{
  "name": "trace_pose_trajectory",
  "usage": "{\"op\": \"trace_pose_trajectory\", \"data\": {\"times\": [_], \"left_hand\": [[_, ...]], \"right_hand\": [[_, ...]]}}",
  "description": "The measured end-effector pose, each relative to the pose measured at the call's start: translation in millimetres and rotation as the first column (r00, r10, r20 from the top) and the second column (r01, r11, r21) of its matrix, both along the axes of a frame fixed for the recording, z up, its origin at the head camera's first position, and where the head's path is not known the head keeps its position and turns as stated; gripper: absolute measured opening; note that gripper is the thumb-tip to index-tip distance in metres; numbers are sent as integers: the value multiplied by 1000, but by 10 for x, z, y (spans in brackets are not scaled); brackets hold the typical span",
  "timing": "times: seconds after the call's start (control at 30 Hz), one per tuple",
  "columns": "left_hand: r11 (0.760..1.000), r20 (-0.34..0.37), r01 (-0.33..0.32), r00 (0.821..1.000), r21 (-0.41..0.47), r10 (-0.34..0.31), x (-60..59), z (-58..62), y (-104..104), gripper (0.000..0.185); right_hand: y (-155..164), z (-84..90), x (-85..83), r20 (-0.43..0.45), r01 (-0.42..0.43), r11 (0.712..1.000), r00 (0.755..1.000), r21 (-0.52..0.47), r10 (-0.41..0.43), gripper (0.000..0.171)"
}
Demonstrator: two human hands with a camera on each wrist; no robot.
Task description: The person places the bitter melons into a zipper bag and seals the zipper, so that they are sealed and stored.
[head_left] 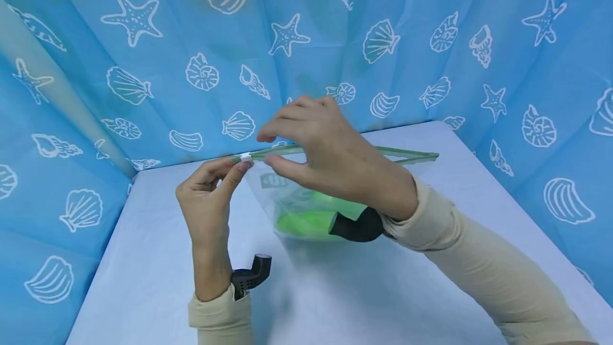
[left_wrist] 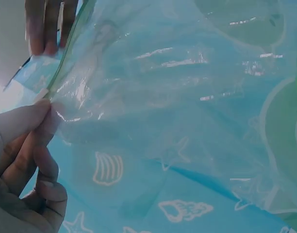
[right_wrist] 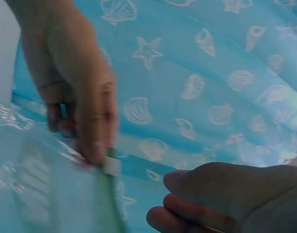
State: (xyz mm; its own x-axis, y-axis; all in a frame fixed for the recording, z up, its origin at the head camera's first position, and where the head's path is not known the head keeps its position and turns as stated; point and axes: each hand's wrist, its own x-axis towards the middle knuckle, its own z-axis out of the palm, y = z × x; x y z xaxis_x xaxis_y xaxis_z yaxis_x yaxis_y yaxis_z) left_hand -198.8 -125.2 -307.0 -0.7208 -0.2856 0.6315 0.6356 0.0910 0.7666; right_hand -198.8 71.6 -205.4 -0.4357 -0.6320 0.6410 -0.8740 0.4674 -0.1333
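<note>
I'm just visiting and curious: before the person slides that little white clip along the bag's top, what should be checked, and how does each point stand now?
1. Left hand pinches the white slider: ok.
2. Right hand holds the zip strip next to the slider: ok.
3. Strip stretched fairly straight between the hands: ok.
4. Green item sits low in the clear bag, away from the zip: ok.
5. Bag bottom resting on the table: cannot tell.
6. Zip sealed right of the hand: cannot tell.
</note>
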Motion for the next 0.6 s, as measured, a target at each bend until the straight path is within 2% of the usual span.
{"op": "trace_pose_trajectory", "data": {"times": [0.07,0.13,0.3,0.37,0.6], "left_hand": [[1000,-15,19,1000,5,-19,38,38,36,11],[1000,-25,23,999,-7,-23,33,18,47,11],[999,-15,28,999,-26,-29,-38,-123,24,12],[999,-7,30,1000,-19,-30,-40,-141,23,12],[999,3,17,1000,-34,-17,-18,-95,-5,12]], "right_hand": [[-91,-65,-60,14,15,999,1000,46,-15,17],[-151,-124,-118,26,28,996,999,83,-31,16],[-205,-210,-209,43,33,992,998,120,-39,12],[-210,-222,-219,33,33,992,999,123,-37,10],[-177,-199,-233,0,45,991,999,123,-45,9]]}}
